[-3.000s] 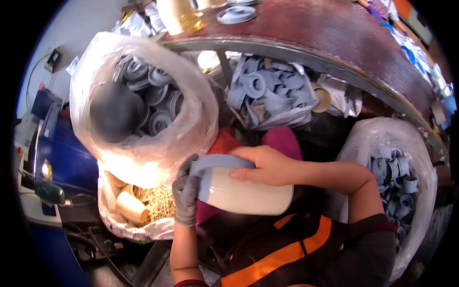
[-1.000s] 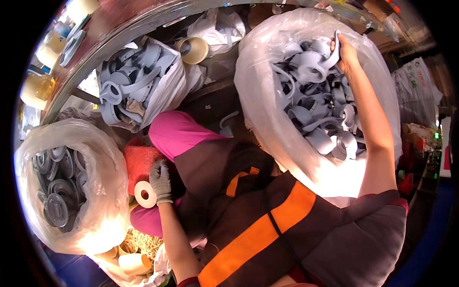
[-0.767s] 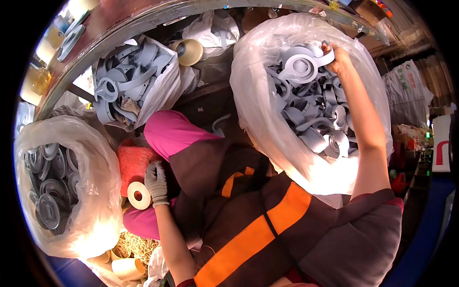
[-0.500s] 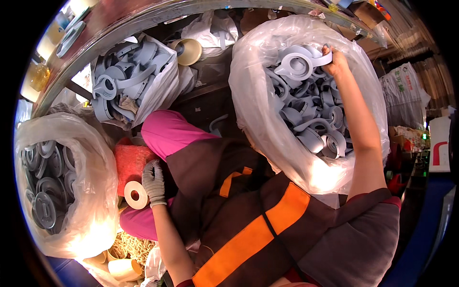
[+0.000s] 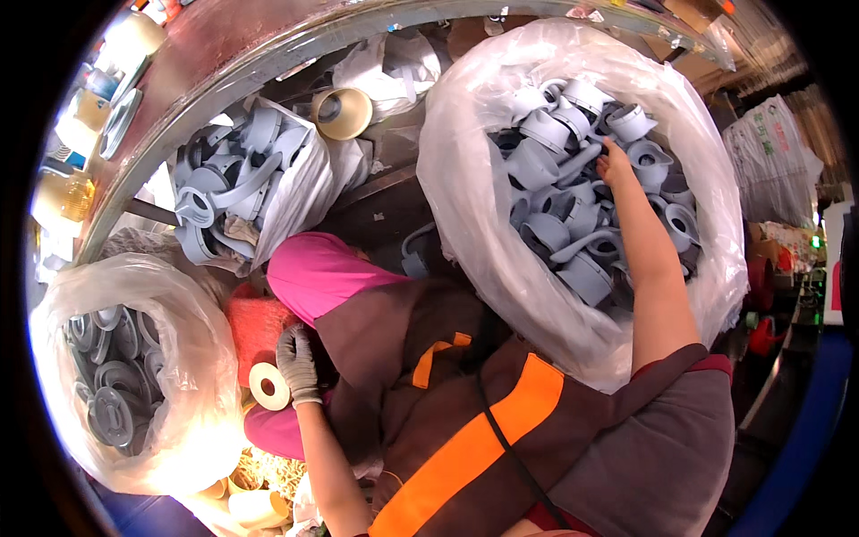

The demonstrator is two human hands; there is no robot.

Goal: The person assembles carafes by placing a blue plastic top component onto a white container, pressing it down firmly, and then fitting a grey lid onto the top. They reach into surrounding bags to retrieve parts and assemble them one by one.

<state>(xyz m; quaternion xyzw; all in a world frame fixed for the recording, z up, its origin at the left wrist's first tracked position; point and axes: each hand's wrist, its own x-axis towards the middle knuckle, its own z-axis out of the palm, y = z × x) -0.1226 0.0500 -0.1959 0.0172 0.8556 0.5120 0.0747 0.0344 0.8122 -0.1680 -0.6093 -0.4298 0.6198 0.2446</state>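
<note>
My bare right hand [image 5: 614, 165] reaches into the large clear plastic bag [image 5: 452, 179] at the right. Its fingers are closed at the end of a handle on a grey-blue plastic jug lid [image 5: 580, 165], which lies among several similar handled, spouted parts [image 5: 586, 277]. My left hand [image 5: 295, 356] wears a grey knitted glove and is low at the left, fingers curled together. What lies under its fingers is hidden. Beside it are a cream tape roll [image 5: 269, 386], facing up with its hole showing, and a red block-like thing [image 5: 257, 333].
A white sack [image 5: 309, 192] holds more grey-blue parts at the back left. Round dark grey lids [image 5: 113, 416] fill a clear bag [image 5: 192, 358] at the left. A cream cup [image 5: 344, 114] lies near a table edge [image 5: 242, 64]. One loose part [image 5: 415, 255] is on the floor.
The ringed lid my right hand held above the bag is now down among the others, and the hand has lowered into the pile. My left hand stays beside the tape roll. The view has shifted.
</note>
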